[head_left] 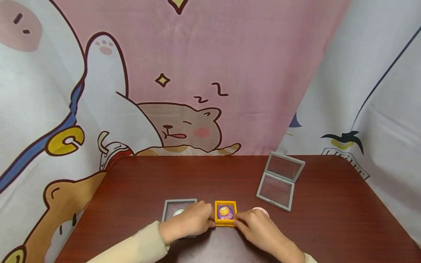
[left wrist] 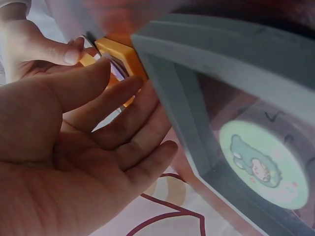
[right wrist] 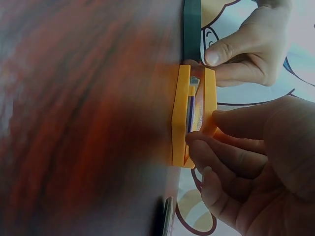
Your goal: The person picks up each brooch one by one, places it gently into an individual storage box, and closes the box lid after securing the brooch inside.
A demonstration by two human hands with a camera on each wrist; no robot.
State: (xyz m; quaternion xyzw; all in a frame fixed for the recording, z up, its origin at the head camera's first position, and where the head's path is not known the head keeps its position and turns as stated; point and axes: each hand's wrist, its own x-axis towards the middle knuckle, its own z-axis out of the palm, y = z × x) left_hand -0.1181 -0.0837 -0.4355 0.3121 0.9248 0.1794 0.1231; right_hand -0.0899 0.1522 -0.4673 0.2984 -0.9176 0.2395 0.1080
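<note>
Both hands hold the orange case (head_left: 225, 213) on the worktop (head_left: 210, 175): left hand (head_left: 187, 221) pinching at nine o'clock, right hand (head_left: 260, 228) at three.

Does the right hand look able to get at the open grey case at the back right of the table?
Probably yes. The open grey case lies beyond the right hand with bare table between, but that hand now pinches the orange case.

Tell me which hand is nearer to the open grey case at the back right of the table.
Right. The right hand sits at the orange case, below-left of the open grey case. The left hand is farther, across the orange case.
</note>
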